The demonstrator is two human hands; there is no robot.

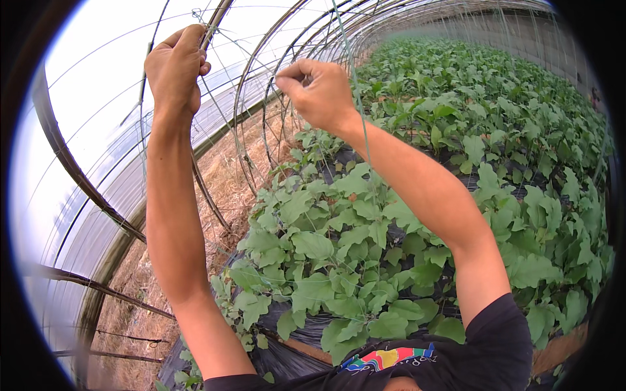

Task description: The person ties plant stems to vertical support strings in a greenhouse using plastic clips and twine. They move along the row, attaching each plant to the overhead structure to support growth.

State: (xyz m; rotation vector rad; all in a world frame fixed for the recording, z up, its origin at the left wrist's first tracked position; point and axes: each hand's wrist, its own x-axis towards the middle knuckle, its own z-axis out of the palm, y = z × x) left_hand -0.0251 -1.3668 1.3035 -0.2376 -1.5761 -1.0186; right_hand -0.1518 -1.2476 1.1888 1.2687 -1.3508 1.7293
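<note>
My left hand (176,68) is raised at the upper left, its fingers closed on thin green twine (215,30) beside a curved greenhouse hoop (218,14). Loose loops of that twine stick up just above the fingertips. To the right and slightly lower, my right hand (320,93) has thumb and forefinger pinched together. A thin strand slants from near the left fingertips to this pinch. Another green string (348,49) hangs down past the right wrist toward the leaves. Broad-leaved green plants, likely eggplants (313,244), grow below both arms.
Plastic sheeting (112,176) over curved hoops and thin wires forms the wall on the left. Dry straw (132,288) covers the ground along it. Black plastic mulch film (288,361) lies under the plants. Further plant rows (464,88) stretch back at right, with strings hanging above.
</note>
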